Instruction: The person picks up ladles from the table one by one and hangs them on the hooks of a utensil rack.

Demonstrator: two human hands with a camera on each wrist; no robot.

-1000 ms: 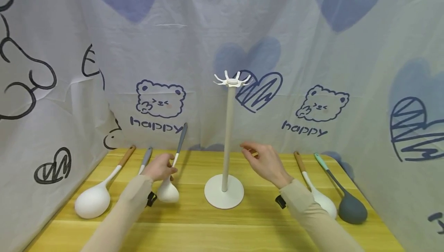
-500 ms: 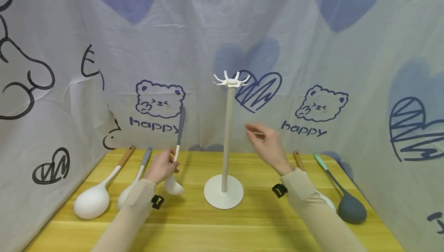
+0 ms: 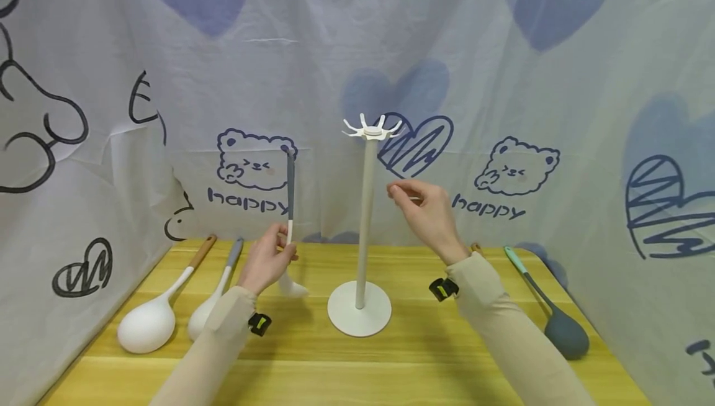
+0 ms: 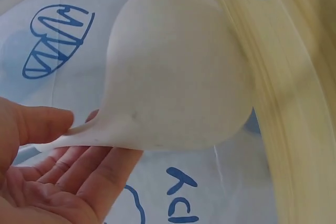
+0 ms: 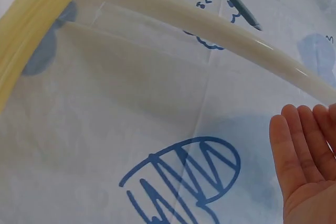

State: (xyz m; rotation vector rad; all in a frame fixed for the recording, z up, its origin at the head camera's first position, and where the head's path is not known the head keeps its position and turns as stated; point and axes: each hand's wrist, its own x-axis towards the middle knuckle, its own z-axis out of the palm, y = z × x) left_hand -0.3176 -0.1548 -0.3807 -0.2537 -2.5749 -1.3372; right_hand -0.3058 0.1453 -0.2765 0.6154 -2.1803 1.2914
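Note:
My left hand (image 3: pixel 265 260) pinches the white shaft of a ladle (image 3: pixel 291 189) between thumb and fingers. Its grey handle points up, and its white bowl hangs low over the table, partly behind my hand. Close up in the left wrist view, the pale ladle bowl (image 4: pixel 178 72) shows its rounded side. A white stand (image 3: pixel 364 226) with a round base and a ring of hooks on top rises between my hands. Beside its pole, on the right, my right hand (image 3: pixel 430 216) is raised with relaxed fingers and holds nothing. The stand's pole (image 5: pixel 226 24) crosses the right wrist view.
On the left of the wooden table (image 3: pixel 335 381) lie a white ladle with a brown handle (image 3: pixel 146 326) and a grey-handled white one (image 3: pixel 228 269). A dark ladle with a mint handle (image 3: pixel 566 334) lies right. My right forearm hides most of a brown-handled utensil (image 3: pixel 476 247).
My left hand has lifted the ladle up and slightly right, and its handle has become nearly vertical. My right hand has risen beside the pole.

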